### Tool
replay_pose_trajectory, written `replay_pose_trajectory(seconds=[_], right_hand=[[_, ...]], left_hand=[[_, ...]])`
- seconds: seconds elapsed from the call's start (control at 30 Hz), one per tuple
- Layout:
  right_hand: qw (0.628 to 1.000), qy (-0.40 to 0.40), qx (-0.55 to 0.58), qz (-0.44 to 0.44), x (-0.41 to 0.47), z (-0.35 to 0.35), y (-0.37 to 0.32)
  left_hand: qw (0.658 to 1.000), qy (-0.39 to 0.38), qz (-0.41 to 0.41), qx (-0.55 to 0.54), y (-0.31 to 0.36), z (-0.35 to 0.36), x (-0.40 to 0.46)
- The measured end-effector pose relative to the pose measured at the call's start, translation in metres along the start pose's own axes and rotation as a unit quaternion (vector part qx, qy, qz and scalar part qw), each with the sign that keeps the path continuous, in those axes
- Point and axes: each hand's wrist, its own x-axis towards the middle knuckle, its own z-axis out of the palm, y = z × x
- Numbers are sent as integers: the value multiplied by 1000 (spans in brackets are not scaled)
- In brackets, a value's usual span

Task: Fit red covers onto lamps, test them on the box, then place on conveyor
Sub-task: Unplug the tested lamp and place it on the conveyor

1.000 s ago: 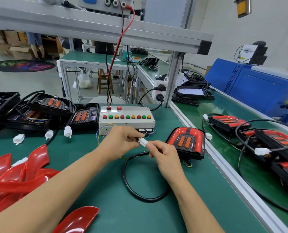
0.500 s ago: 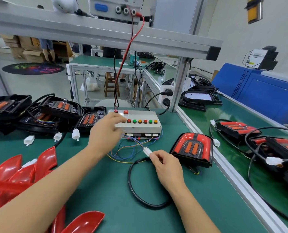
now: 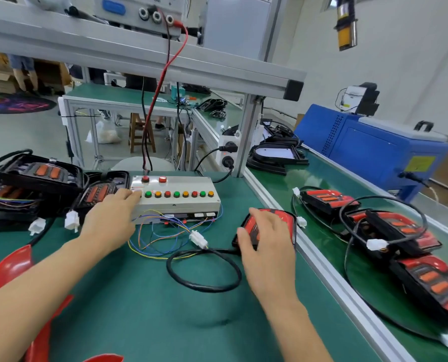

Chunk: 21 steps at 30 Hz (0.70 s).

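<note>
**Testing a covered lamp at the button box**

Pressing at the left end of the test box [image 3: 176, 198], the left hand [image 3: 108, 220] lies with straight fingers reaching the leftmost button of the coloured row. The right hand [image 3: 266, 241] rests spread over the red-covered lamp [image 3: 283, 220], just right of the box, fingers draped loosely across its top. The lamp's black cable [image 3: 204, 273] loops in front of the box to a white connector [image 3: 198, 239] joined to the box's thin coloured wires. Right of the box, finished lamps [image 3: 390, 231] lie on the conveyor [image 3: 322, 252]. Left of it sit uncovered lamps [image 3: 42, 176] and loose red covers [image 3: 14, 265].
</note>
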Motion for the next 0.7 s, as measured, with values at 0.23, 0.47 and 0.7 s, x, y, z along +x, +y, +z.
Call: replay_pose_trajectory(seconds=[0.23,0.47,0.7], right_hand=[[933,21,141,331,30,-25,62],[728,-42,515,451,25,-1,77],[734,-58,558,383,12,6,73]], left_hand=[[1000,-5,-5,-16,5,-1,1],[1000,1,-6,-2,7,-1,2],[1000,7,-9,6,10,-2,3]])
